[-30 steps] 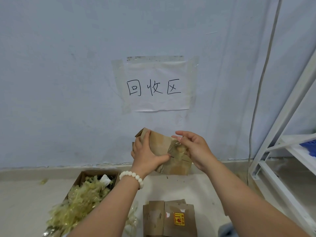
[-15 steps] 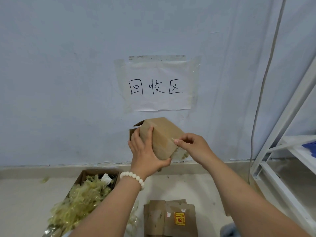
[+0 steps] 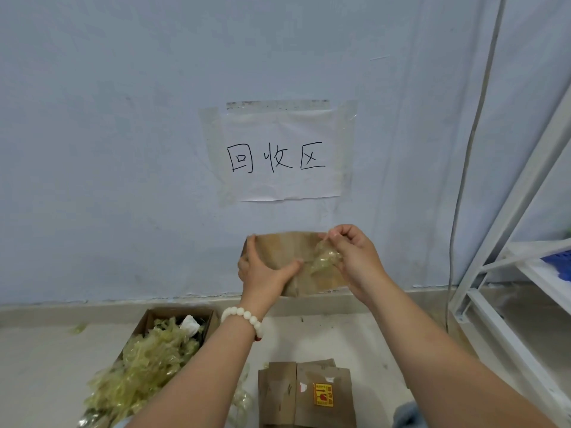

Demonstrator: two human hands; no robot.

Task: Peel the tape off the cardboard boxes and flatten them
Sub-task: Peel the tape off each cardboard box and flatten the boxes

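Box turned broadside, right hand pinching tape

Paper sign taped to the wall reads 回收区

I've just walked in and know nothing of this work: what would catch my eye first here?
A handwritten sign is taped to the wall, dead centre. Just below it, the left hand grips a box while the right hand pinches tape off it. Lower left, a carton overflows with tape scraps.
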